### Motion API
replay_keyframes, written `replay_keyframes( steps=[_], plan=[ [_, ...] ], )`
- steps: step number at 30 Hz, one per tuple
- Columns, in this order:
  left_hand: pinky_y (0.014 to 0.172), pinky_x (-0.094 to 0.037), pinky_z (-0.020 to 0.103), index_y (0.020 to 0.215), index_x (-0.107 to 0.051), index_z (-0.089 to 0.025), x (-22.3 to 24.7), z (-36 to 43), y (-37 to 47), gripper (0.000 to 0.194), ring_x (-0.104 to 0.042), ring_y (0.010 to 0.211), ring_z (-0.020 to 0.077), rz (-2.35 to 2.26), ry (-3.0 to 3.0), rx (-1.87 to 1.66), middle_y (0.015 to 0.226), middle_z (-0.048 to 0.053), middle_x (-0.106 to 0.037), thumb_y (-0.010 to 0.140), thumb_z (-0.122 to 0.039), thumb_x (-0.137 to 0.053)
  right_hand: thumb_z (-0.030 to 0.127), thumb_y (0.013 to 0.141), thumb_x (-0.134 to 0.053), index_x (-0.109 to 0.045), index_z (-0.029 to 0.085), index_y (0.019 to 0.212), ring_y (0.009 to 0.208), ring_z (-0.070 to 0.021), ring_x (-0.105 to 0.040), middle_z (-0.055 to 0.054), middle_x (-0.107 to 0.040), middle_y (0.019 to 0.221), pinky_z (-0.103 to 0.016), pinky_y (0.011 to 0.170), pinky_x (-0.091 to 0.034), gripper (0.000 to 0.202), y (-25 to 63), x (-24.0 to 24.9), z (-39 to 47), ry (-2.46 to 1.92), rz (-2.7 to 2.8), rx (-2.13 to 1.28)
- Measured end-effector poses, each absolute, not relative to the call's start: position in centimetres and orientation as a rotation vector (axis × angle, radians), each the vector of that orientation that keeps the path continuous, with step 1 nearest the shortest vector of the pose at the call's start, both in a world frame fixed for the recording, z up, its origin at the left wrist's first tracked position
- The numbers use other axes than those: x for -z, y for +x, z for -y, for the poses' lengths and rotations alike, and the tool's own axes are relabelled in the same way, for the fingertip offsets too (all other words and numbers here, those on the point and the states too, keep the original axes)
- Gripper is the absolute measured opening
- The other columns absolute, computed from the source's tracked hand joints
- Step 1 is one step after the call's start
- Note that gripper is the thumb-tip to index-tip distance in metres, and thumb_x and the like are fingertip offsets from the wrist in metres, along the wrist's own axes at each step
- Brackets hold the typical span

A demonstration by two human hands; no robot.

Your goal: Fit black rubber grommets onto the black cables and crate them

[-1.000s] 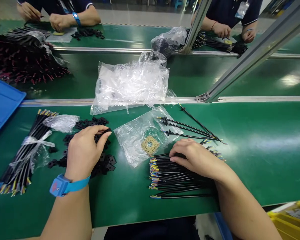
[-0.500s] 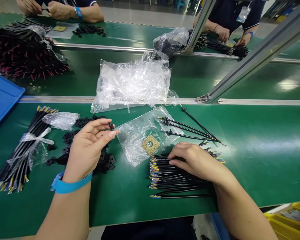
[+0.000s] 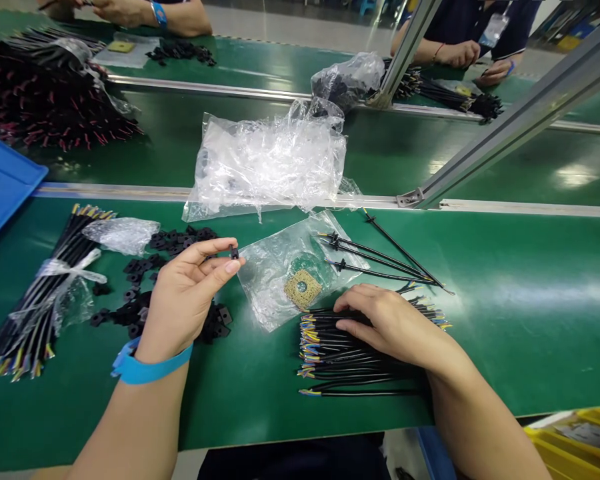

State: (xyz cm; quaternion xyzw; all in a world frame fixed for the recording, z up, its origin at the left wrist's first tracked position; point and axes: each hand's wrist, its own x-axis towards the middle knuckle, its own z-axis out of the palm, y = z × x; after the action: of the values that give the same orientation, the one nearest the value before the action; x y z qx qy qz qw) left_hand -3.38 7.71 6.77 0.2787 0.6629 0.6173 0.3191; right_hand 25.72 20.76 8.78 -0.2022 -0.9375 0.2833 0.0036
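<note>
My left hand [image 3: 187, 290], with a blue wristband, pinches a small black plastic clip [image 3: 234, 253] between thumb and fingertips, left of a clear plastic bag [image 3: 260, 287]. Behind that hand lies a loose heap of similar black clips [image 3: 135, 310]. My right hand [image 3: 380, 320] rests palm down on a row of black cables [image 3: 350, 370] with coloured wire ends; its thumb and forefinger are apart. Its other fingers are partly hidden. On the bag sits a yellowish sponge [image 3: 303, 289] with a round hole. Several cables with black clips fitted [image 3: 380, 253] lie beyond my right hand.
A tied cable bundle [image 3: 55, 287] and a blue tray [image 3: 5, 190] are at the left. A large clear bag [image 3: 270, 160] lies across the metal rail [image 3: 155, 195]. A slanted metal post [image 3: 495, 127] rises at the right. Two co-workers' hands [image 3: 125, 12] [image 3: 457, 53] are across the bench.
My left hand has moved slightly right with the clip, which is now turned more upright in the fingertips. My right hand stays in place on the cables. The view has shifted slightly.
</note>
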Motion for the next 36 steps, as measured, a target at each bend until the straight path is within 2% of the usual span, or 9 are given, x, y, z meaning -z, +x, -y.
replay_keyframes(
  steps=[5, 9, 11, 14, 19, 27, 33, 36],
  plan=[
    [0.095, -0.064, 0.034, 0.107, -0.079, -0.026, -6.9, -7.8, -3.1, 0.042, -0.075, 0.088, 0.0182, -1.754, 0.736, -1.606, 0.106, 0.003, -0.077, 0.072, -0.046, -0.091, 0.021, 0.103, -0.061, -0.072, 0.019, 0.098, 0.084, -0.0186, -0.068, -0.004, -0.073, 0.092, -0.031, 0.077, -0.052, 0.012, 25.8, -8.7, -20.9, -0.593, 2.955, -0.877],
    [0.095, -0.065, 0.041, 0.109, -0.078, -0.024, -7.1, -7.8, -2.9, 0.047, -0.075, 0.091, 0.0231, -1.785, 0.741, -1.558, 0.104, 0.005, -0.078, 0.072, -0.048, -0.09, 0.021, 0.099, -0.068, -0.072, 0.02, 0.103, 0.087, -0.0188, -0.068, -0.004, -0.073, 0.096, -0.03, 0.078, -0.053, 0.006, 25.9, -8.9, -20.6, -0.559, 2.97, -0.913],
    [0.095, -0.065, 0.042, 0.11, -0.078, -0.024, -7.2, -7.8, -2.9, 0.047, -0.075, 0.093, 0.0246, -1.794, 0.747, -1.545, 0.103, 0.006, -0.078, 0.072, -0.049, -0.09, 0.019, 0.1, -0.064, -0.072, 0.02, 0.102, 0.087, -0.019, -0.068, -0.004, -0.073, 0.095, -0.031, 0.079, -0.053, 0.008, 25.9, -9.0, -20.5, -0.514, 2.979, -0.879],
    [0.095, -0.065, 0.042, 0.109, -0.078, -0.024, -7.1, -7.8, -2.8, 0.046, -0.075, 0.092, 0.0242, -1.797, 0.745, -1.55, 0.102, 0.006, -0.078, 0.072, -0.048, -0.09, 0.017, 0.103, -0.056, -0.068, 0.019, 0.1, 0.086, -0.02, -0.068, -0.005, -0.071, 0.094, -0.033, 0.078, -0.055, 0.013, 25.8, -8.7, -20.4, -0.531, 2.938, -0.81],
    [0.095, -0.064, 0.043, 0.11, -0.078, -0.023, -6.9, -7.8, -2.8, 0.045, -0.075, 0.091, 0.0236, -1.803, 0.767, -1.567, 0.101, 0.006, -0.078, 0.072, -0.046, -0.09, 0.016, 0.105, -0.05, -0.063, 0.021, 0.111, 0.09, -0.0201, -0.071, -0.006, -0.073, 0.101, -0.033, 0.081, -0.058, 0.015, 25.3, -7.1, -20.7, -0.648, 2.784, -0.7],
    [0.095, -0.065, 0.04, 0.107, -0.082, -0.027, -7.0, -7.8, -2.6, 0.04, -0.073, 0.088, 0.0198, -1.764, 0.738, -1.584, 0.101, 0.003, -0.08, 0.071, -0.042, -0.092, 0.016, 0.099, -0.06, -0.071, 0.021, 0.102, 0.088, -0.0195, -0.071, -0.006, -0.072, 0.099, -0.028, 0.076, -0.056, 0.012, 24.7, -5.2, -20.7, -0.73, 2.86, -0.38],
    [0.088, -0.068, 0.045, 0.103, -0.084, -0.026, -7.6, -8.2, -1.8, 0.05, -0.076, 0.087, 0.026, -1.778, 0.715, -1.466, 0.091, 0.005, -0.08, 0.062, -0.05, -0.094, 0.023, 0.105, -0.055, -0.076, 0.021, 0.103, 0.077, -0.0151, -0.069, -0.004, -0.072, 0.087, -0.022, 0.061, -0.049, 0.021, 25.0, -5.1, -20.9, -0.74, 2.919, -0.209],
    [0.085, -0.068, 0.044, 0.102, -0.084, -0.024, -7.2, -8.3, -1.2, 0.049, -0.076, 0.087, 0.0265, -1.709, 0.715, -1.42, 0.095, 0.007, -0.081, 0.062, -0.051, -0.094, 0.023, 0.107, -0.052, -0.075, 0.02, 0.11, 0.079, -0.0149, -0.071, -0.005, -0.074, 0.09, -0.022, 0.066, -0.054, 0.024, 25.0, -5.8, -20.8, -0.708, 2.82, -0.276]
  ],
)
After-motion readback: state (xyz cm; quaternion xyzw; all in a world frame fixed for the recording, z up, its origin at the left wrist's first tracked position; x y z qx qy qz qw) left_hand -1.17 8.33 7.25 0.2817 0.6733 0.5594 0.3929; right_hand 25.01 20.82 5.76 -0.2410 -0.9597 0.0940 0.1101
